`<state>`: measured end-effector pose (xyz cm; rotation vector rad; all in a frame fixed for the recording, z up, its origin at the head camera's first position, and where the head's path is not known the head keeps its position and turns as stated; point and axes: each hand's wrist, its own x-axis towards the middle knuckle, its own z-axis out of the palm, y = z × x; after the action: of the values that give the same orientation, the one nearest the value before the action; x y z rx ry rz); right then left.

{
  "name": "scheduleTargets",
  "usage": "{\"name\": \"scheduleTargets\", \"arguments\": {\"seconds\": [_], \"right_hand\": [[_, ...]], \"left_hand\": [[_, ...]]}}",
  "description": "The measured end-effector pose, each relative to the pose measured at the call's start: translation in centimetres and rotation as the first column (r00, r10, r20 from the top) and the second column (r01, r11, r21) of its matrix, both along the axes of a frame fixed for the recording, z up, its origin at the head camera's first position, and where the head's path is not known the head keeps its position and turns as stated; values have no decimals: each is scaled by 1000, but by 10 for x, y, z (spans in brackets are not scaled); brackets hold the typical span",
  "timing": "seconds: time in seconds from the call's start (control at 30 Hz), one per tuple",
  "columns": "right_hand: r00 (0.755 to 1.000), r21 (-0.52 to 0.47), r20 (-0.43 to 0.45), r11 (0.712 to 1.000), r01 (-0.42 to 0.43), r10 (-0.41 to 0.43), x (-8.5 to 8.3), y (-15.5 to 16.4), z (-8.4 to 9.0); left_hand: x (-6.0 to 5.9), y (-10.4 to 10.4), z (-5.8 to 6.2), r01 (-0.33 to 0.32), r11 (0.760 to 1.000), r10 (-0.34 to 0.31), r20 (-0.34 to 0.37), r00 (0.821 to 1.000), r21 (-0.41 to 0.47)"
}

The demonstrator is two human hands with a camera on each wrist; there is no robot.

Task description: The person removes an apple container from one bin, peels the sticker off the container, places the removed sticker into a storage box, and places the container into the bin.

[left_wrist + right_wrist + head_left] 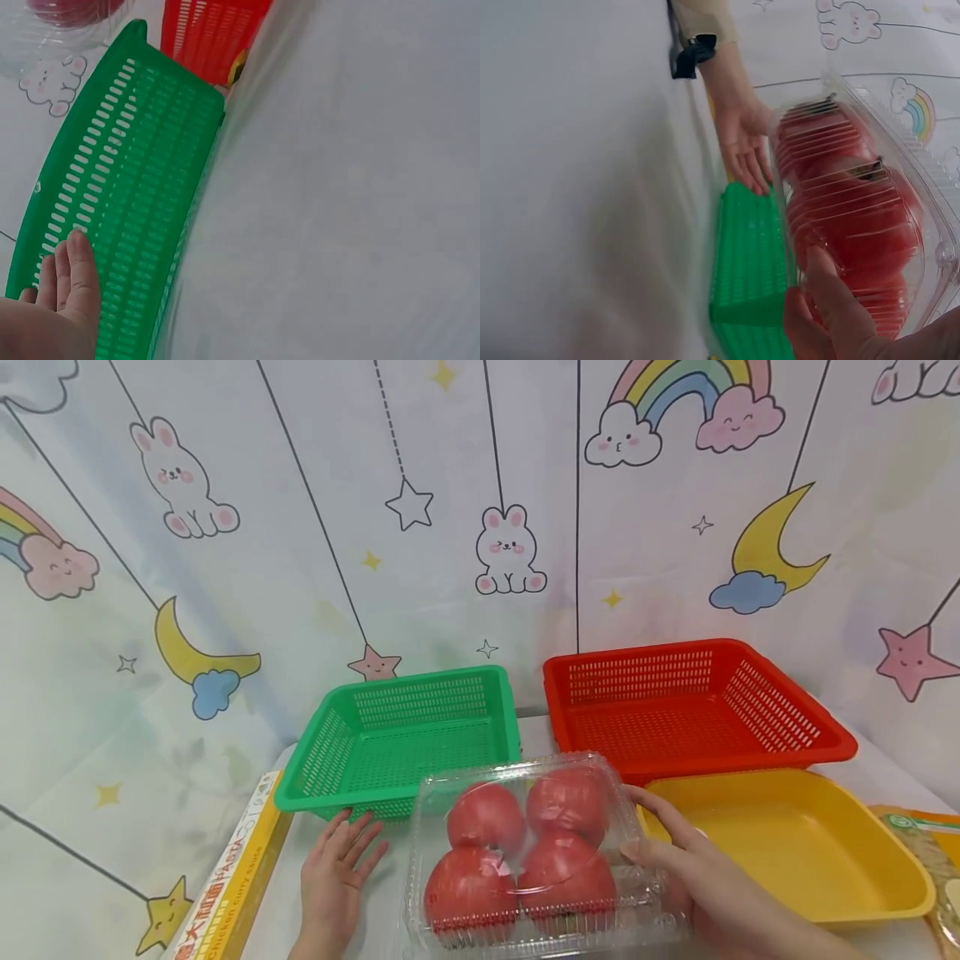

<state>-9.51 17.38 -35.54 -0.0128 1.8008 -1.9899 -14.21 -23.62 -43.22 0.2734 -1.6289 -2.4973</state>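
A clear plastic box of tomatoes is held up in front of the baskets by my right hand, which grips its right side. Several red tomatoes show through the plastic; in the right wrist view the fingers curl against the ribbed side of the box. My left hand is left of the box, palm turned up and fingers extended, near the front rim of the green basket. Nothing lies in that hand. In the left wrist view its fingers appear in front of the green basket's mesh.
A red basket stands at the back right, with a yellow tray before it. A pasta box lies along the left edge. At the far right is a partly cut-off packet. A patterned cloth hangs behind.
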Motion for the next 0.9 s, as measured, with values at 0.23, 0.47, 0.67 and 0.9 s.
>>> {"name": "scheduleTargets", "arguments": {"seconds": [0.23,0.47,0.67,0.9], "right_hand": [[998,-26,-9,998,58,-58,-15,-15,20],[991,-37,-65,993,112,-114,-41,-37,32],[983,-67,-97,986,150,-156,-69,-57,35],[982,-102,-69,980,170,-177,-101,-79,38]], "left_hand": [[-7,-17,8,-70,990,71,-9,997,121],[-18,-19,12,-186,967,176,74,982,171],[-28,-17,10,-278,948,268,84,960,153],[-33,-18,9,-315,943,311,55,949,105]]}}
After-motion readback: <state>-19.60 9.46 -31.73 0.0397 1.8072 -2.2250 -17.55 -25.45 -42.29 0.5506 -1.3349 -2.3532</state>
